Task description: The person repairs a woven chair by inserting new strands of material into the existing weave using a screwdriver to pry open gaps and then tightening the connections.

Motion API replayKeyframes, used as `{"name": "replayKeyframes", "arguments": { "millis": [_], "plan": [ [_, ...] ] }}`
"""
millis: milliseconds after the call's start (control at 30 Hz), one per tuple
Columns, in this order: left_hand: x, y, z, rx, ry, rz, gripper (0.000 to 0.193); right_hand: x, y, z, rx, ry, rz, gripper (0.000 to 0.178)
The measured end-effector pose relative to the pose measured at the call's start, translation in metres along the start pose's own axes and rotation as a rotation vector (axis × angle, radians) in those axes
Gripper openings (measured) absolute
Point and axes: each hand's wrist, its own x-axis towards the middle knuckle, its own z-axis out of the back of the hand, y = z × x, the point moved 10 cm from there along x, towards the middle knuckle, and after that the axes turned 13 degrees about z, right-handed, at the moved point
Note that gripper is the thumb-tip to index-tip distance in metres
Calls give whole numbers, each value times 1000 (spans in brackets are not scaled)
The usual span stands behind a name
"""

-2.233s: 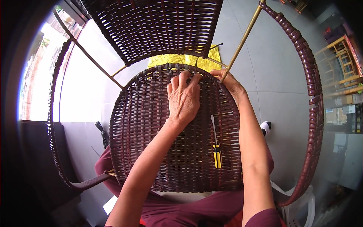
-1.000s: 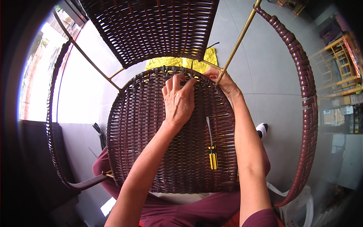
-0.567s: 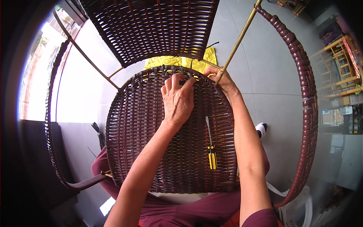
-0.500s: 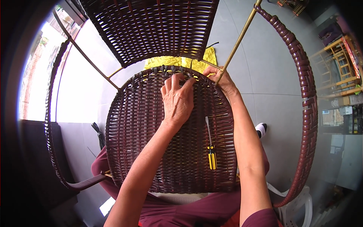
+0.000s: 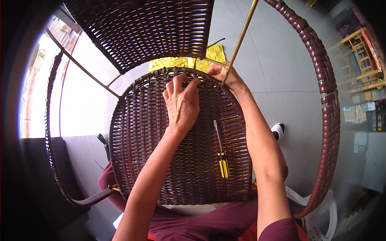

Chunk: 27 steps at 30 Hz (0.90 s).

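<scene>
A dark brown woven wicker chair seat [image 5: 152, 140] lies over my lap. My left hand [image 5: 181, 105] rests on its far part, fingers bent together near the rim; what they pinch is hidden. A thin dark strand [image 5: 195, 63] sticks up from the rim just beyond its thumb. My right hand [image 5: 230, 78] reaches around the seat's right side, beyond the rim and by a brass-coloured metal rod [image 5: 241, 40]. Its fingers are drawn together, and what is in them cannot be made out. A screwdriver [image 5: 222, 162] with a yellow and black handle lies on the seat's right half.
The woven backrest [image 5: 148, 30] rises beyond the seat. Curved wicker-wrapped armrests stand at the right [image 5: 329, 108] and left [image 5: 49, 108]. Crumpled yellow material [image 5: 216, 52] lies on the grey tiled floor [image 5: 289, 72]. A white plastic chair [image 5: 323, 215] is at the lower right.
The backrest and seat have shifted slightly left and up in view, with both hands shifting likewise. The screwdriver keeps its place on the seat. Both hands keep much the same pose.
</scene>
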Motion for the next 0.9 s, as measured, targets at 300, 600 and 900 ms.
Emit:
{"name": "replayKeyframes", "arguments": {
  "millis": [300, 600, 900],
  "plan": [
    [0, 0, -1, 7, -13, 0, 22, 3, -1, -2, 91, 8, 11, 13],
    [0, 0, -1, 0, -13, 2, 21, 3, -4, -3, 81, 27, 12, 13],
    [-1, 1, 1, -10, -22, -8, 20, 1, 2, -6, 169, -8, 23, 13]
  ]
}}
